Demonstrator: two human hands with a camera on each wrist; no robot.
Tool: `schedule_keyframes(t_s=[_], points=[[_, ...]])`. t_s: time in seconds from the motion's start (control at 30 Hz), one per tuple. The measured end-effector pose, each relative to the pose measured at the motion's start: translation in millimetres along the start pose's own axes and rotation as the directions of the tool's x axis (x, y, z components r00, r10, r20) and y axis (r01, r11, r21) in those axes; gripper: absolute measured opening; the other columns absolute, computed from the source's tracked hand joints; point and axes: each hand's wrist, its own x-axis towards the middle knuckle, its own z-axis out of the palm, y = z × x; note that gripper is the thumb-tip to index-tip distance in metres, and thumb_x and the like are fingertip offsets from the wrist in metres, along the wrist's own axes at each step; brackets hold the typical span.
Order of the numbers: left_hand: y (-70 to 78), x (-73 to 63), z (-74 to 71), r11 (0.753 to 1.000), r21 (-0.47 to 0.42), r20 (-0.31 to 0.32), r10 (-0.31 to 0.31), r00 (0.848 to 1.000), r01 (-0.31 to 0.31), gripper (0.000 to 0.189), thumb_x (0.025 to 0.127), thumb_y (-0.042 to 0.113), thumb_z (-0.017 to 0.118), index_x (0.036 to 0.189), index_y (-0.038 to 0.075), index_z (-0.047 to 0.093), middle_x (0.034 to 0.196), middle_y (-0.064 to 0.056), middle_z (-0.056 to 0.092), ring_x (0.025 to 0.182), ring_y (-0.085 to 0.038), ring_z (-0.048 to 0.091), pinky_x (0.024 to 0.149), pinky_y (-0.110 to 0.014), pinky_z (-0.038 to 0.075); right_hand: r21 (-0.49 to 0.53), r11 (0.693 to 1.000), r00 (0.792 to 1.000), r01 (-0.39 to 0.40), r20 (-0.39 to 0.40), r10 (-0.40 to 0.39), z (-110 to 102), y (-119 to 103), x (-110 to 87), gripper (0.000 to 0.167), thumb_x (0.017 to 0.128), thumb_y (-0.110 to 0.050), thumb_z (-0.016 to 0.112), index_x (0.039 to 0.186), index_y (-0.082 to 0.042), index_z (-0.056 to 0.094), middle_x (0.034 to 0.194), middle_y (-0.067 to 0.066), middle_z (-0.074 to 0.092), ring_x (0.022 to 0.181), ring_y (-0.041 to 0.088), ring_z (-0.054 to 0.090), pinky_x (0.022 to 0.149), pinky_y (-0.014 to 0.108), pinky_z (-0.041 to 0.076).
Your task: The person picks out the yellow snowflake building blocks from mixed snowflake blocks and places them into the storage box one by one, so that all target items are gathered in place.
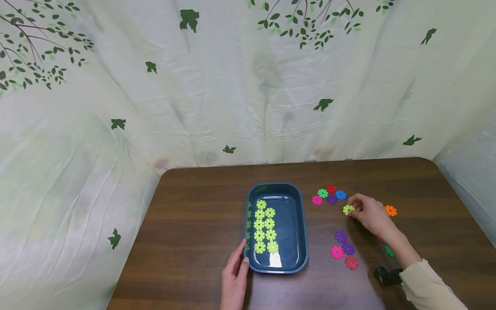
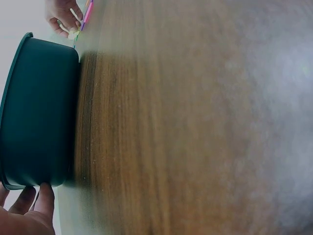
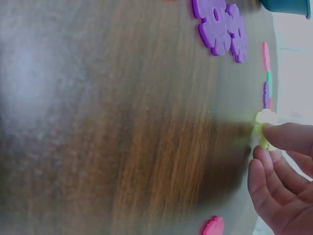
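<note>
A blue-green tray (image 1: 288,258) stands on the table, holding two columns of yellow-green flower-shaped discs (image 1: 269,224) along its left half. Against its left outer wall near the front corner rests my left hand (image 1: 234,275). In the left wrist view, those fingertips (image 2: 45,192) touch the outside of the tray wall (image 2: 41,112). My right hand (image 1: 372,213), over to the right of the tray, pinches another yellow-green flower-shaped disc (image 1: 347,209) between thumb and fingers. That disc (image 3: 264,117) is partly covered by the thumb in the right wrist view.
Behind the right hand's disc lies a cluster with a blue disc (image 1: 340,195) and a red disc (image 1: 331,189). Nearer are purple discs (image 1: 341,236), a pink disc (image 1: 337,252) and a red one. An orange disc (image 1: 391,210) and a green disc (image 1: 389,251) flank the right forearm.
</note>
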Motion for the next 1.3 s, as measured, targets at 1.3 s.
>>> schedule_keyframes(t_s=[1.3], points=[[-1.8,-1.5,-0.6,1.0,0.0,-0.004,0.022,1.0,-0.022,0.045,0.097,0.002,0.055,0.139,0.018,0.058,0.141,-0.001,0.054,0.135,-0.021,0.043,0.105,-0.016,0.034,0.122,0.988,0.995,0.098,-0.03,-0.095,13.9,-56.5,-20.0,0.01,0.089,-0.005,0.071,0.097,-0.01,0.07,0.085,-0.003,0.065,0.078,0.017,0.063,0.069,0.03,0.056]])
